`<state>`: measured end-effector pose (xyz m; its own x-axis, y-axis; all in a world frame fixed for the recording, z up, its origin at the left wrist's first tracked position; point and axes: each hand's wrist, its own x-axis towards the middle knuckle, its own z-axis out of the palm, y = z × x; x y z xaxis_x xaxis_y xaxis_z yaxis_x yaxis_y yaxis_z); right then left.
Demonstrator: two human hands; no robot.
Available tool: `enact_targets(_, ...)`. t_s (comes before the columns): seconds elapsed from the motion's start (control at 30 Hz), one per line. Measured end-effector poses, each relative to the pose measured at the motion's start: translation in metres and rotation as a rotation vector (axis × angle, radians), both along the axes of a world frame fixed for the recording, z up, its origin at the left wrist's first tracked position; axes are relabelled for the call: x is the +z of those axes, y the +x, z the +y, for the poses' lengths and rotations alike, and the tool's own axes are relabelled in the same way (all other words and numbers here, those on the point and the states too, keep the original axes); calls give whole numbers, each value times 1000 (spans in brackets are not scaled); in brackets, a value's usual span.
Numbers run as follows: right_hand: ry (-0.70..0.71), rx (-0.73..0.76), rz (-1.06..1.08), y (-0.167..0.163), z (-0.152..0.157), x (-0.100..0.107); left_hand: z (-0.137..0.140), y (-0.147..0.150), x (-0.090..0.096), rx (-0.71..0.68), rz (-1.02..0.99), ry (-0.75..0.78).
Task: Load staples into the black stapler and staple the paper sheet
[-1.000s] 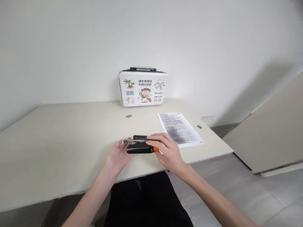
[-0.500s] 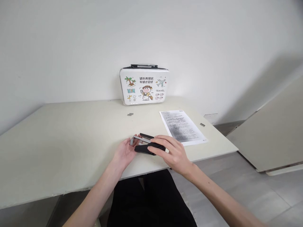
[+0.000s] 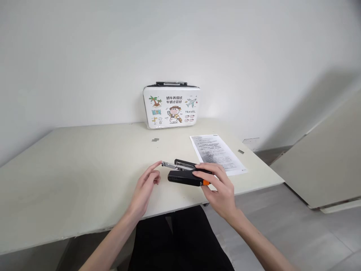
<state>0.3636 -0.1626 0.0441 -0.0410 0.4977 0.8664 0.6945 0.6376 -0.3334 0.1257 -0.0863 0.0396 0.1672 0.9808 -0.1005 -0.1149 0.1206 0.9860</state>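
Observation:
A black stapler (image 3: 184, 178) with an orange part at its rear is held above the table near the front edge. My right hand (image 3: 218, 184) is closed around its rear end, fingers over the top and thumb beneath. The stapler's arms are spread apart, and its silver metal staple channel (image 3: 172, 165) sticks out between them to the left. My left hand (image 3: 145, 190) is at the channel's tip, its index finger stretched out and touching the end. The other left fingers are loosely curled, with nothing visible in them.
A printed paper sheet (image 3: 208, 145) lies right of the stapler. Small strips of staples (image 3: 155, 140) lie near the middle, and another staple strip (image 3: 240, 151) by the right edge. A white cartoon-printed case (image 3: 172, 107) stands against the wall. The table (image 3: 84, 180) ends just before my lap.
The stapler and my right hand have moved right. My left hand has turned, its index finger now stretched to the channel's tip; the small silver piece beside its fingers no longer shows there.

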Motion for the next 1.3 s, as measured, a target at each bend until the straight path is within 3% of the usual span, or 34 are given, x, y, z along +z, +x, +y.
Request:
enact_targets(0.13, -2, -34, 17, 0, 2, -2, -9, 1, -1, -64, 277, 172)
enact_targets(0.3, -1, -45, 3, -5, 5, -3, -11, 9, -1, -200, 304, 404)
enact_targets(0.37, -5, -52, 14, -8, 6, -4, -12, 11, -1, -230, 276, 417)
enact_targets(0.5, -108, -53, 85, -10, 12, -8, -10, 7, -4, -150, 85, 170)
enact_targets(0.63, -287, -31, 158, -10, 35, -19, 3, -7, -6, -19, -381, -306)
enact_targets(0.7, -373, -34, 165, -11, 52, -26, 11, -14, -4, 26, -557, -439)
enact_targets(0.93, -632, -1, 343, -35, 124, -47, 15, -21, -7, 69, -647, -460)
enact_targets(1.3, -670, 49, 239, -94, 229, -52, 8, -20, -12, 110, -643, -445)
